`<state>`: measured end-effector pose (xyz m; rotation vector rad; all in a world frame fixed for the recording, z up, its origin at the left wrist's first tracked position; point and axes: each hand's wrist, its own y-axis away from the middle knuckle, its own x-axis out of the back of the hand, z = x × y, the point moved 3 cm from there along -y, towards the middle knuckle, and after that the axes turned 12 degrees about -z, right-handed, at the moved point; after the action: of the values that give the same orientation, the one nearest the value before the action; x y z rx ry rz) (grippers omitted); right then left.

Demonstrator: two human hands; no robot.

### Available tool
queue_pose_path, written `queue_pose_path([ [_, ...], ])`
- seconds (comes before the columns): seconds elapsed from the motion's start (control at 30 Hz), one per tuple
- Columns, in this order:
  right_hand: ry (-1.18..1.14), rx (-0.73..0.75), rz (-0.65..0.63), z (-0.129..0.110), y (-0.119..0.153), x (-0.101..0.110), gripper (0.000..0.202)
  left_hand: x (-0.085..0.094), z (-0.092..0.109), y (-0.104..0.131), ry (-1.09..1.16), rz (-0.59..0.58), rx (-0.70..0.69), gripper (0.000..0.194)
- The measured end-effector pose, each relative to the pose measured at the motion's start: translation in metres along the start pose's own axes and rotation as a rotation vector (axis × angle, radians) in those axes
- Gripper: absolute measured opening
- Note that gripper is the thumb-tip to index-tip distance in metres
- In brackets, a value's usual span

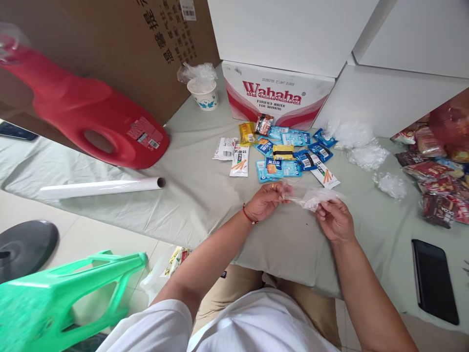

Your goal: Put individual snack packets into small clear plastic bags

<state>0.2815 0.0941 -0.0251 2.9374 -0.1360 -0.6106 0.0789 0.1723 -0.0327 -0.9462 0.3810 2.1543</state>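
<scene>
A thin clear plastic bag [314, 197] is stretched between my two hands, just above the cloth near the table's front edge. My left hand [268, 199] pinches its twisted left end. At the other side, my right hand [335, 218] has thumb and fingers closed on the crumpled part. Just beyond the hands lies a loose cluster of small packaged snacks: blue packets [274, 167], a yellow packet [283, 152], an orange-yellow packet [247, 133] and white stick-shaped packets [239, 161]. Whether anything is inside the bag I cannot make out.
Crumpled clear plastic bags [361, 146] and a pile of snacks [436, 181] lie right. A phone [436, 281] rests near the front edge. Behind stand a Wahaha carton [276, 95] and paper cup [205, 98]. Left are a red jug [98, 112], white roll [106, 187] and green stool [73, 293].
</scene>
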Motion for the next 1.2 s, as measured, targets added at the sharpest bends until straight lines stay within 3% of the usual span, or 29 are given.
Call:
queue_pose_path([
  [0.13,0.103,0.044,-0.083,0.003,-0.001,-0.010,0.048,0.000,0.001,0.000,0.086,0.007,0.006,0.022],
  [0.23,0.303,0.131,-0.119,0.008,0.001,-0.017,0.061,-0.002,0.000,0.001,0.078,-0.020,0.024,0.024],
  [0.37,0.451,0.185,-0.046,0.013,0.003,-0.007,0.025,-0.001,-0.001,0.001,0.073,-0.019,0.037,0.026],
  [0.53,0.236,0.098,-0.002,0.007,0.001,0.004,0.026,0.002,0.003,0.000,0.120,0.034,0.011,0.025],
  [0.63,0.188,0.102,-0.060,0.005,0.001,-0.005,0.048,0.002,0.000,-0.003,0.095,0.028,0.018,0.030],
  [0.7,0.277,0.118,-0.128,0.008,0.002,-0.012,0.061,-0.001,-0.005,-0.003,0.043,-0.006,0.048,0.035],
  [0.77,0.403,0.123,-0.156,0.012,0.003,-0.013,0.044,-0.006,-0.010,0.002,-0.046,-0.030,0.082,0.043],
  [0.83,0.488,0.131,-0.095,0.015,0.002,-0.008,0.025,-0.013,-0.006,0.012,-0.200,0.012,0.077,0.045],
  [0.9,0.509,0.161,0.055,0.014,0.000,0.003,0.024,-0.017,0.014,0.024,-0.427,0.112,0.001,0.042],
  [1.0,0.470,0.203,0.264,0.011,-0.003,0.016,0.028,-0.013,0.078,0.034,-0.849,0.352,-0.227,0.033],
  [1.1,0.450,0.180,0.313,0.012,-0.004,0.018,0.030,0.015,0.169,0.022,-1.238,0.761,-0.469,0.030],
  [1.13,0.467,0.172,0.310,0.012,-0.004,0.018,0.031,0.029,0.200,0.011,-1.359,0.831,-0.514,0.036],
  [1.2,0.531,0.163,0.298,0.013,-0.003,0.016,0.031,0.060,0.259,-0.019,-1.570,0.806,-0.509,0.055],
])
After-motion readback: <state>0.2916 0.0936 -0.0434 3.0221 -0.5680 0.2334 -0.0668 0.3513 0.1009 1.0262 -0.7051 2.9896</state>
